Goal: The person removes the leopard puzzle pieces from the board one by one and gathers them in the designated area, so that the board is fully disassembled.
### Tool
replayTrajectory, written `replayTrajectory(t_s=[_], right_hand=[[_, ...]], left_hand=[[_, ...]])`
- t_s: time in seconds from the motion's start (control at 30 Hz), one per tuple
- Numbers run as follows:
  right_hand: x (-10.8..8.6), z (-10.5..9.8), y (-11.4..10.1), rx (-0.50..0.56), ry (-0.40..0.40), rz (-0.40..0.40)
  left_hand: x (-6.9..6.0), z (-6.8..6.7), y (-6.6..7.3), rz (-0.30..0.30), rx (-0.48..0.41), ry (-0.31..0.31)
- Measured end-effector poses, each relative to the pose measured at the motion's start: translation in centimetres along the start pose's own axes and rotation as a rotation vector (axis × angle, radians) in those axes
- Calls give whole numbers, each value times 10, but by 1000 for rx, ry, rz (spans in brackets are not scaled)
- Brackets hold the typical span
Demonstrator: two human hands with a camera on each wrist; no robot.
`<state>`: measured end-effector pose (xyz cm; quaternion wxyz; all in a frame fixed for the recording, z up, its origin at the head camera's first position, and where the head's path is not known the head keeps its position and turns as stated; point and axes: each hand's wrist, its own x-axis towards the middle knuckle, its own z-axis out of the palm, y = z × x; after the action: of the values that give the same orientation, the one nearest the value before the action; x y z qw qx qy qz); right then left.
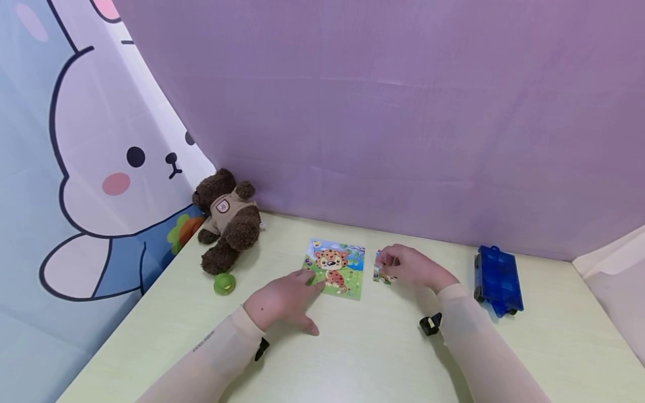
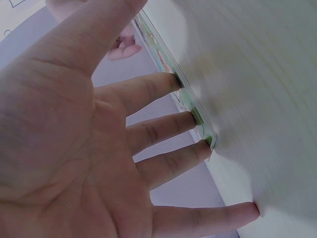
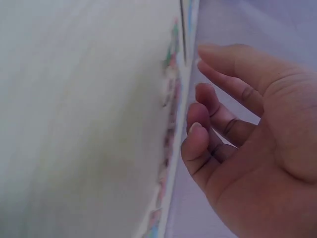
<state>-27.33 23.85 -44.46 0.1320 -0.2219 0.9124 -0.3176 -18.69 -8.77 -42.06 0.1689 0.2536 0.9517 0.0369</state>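
Note:
A square picture board [image 1: 353, 280] with a spotted leopard cub on green and blue lies flat on the table. The straight, spread fingers of my left hand [image 1: 284, 299] touch its near left edge. In the left wrist view three fingertips rest on the board's border [image 2: 195, 115], while the little finger touches the table. To the right of the board lie small colourful picture pieces [image 1: 387, 278], partly covered by my right hand [image 1: 410, 266]. Its fingers are loosely bent, thumb and index tips close together. In the right wrist view the hand [image 3: 247, 124] shows nothing held.
A brown teddy bear [image 1: 229, 215] in a beige shirt leans at the back left corner. A small green toy [image 1: 224, 284] sits in front of it. On the right stands a blue translucent toy wagon [image 1: 499, 280]. A purple curtain [image 1: 383, 123] hangs behind the table.

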Motion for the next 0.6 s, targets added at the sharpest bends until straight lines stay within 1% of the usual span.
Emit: replayTrajectory(t_s=[0.17,0.27,0.43,0.6], right_hand=[[2,-4,-13,10,59,9],[8,-3,-20,37,74,-3],[22,4,-33,73,85,-41],[37,12,-46,145,66,-51]], left_hand=[[-1,-1,0,-1,5,-1],[0,-2,0,-2,29,6],[4,-4,0,-3,63,8],[9,-5,-1,0,75,-5]])
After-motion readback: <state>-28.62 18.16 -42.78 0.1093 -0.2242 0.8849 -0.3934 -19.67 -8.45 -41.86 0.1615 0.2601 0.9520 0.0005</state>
